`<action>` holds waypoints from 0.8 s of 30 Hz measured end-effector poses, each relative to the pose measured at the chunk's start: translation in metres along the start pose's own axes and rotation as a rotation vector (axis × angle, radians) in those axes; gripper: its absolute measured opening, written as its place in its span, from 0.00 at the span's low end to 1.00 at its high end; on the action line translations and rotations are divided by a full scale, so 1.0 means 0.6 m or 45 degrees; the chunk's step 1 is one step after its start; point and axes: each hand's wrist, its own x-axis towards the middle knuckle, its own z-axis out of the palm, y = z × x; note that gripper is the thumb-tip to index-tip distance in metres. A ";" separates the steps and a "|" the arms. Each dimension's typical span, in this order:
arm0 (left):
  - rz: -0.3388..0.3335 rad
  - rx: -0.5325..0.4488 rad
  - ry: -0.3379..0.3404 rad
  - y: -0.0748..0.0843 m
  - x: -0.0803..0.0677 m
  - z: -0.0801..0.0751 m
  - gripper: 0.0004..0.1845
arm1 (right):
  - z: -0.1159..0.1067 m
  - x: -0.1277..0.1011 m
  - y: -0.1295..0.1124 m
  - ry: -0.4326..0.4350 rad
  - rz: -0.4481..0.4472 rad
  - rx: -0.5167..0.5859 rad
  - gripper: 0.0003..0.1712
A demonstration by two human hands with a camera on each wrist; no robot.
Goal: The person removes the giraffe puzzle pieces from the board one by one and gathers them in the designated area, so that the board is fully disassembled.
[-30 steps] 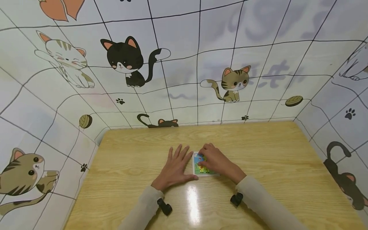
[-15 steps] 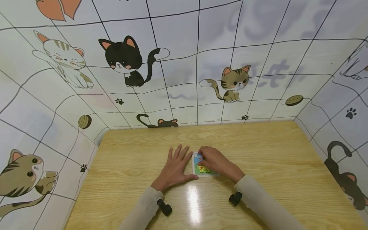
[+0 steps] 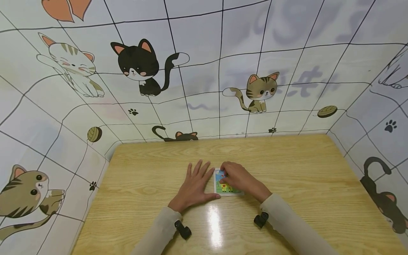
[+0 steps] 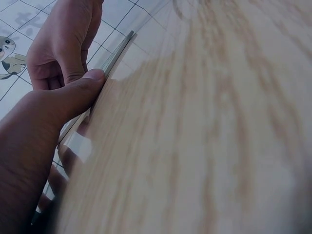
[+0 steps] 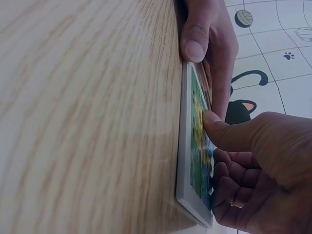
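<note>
Left hand (image 3: pixel 194 187) flat on the wooden table (image 3: pixel 299 166), fingers straight and spread, thumb tip pressed against the near left edge of a small picture board (image 3: pixel 227 187); nothing gripped. Right hand (image 3: pixel 240 180) curled over the top of that board, thumb (image 5: pixel 219 130) pressing down on its printed face, the other fingers bent beside it; whether a loose piece sits pinched under those fingers cannot be told, since the knuckles cover that spot. Board lying flat on the table directly between both hands, touching each, its green, blue and yellow picture showing only below the right hand's fingers.

Judged from this: glossy tabletop, thin light board, so a sideways push from the right thumb likely to slide the board away unless the left thumb keeps bracing the edge. Too much downward force near one edge could tip the opposite edge up. With the fingers hiding the picture, easy to misalign whatever is being pressed there.

As for containers, only the board's shallow white frame, holding the printed picture, which lies level with its rim in the right wrist view; no bowl, box or tray near either hand
</note>
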 end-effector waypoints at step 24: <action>-0.001 -0.023 0.004 0.001 -0.001 -0.001 0.56 | 0.008 -0.010 0.017 0.165 0.014 0.241 0.07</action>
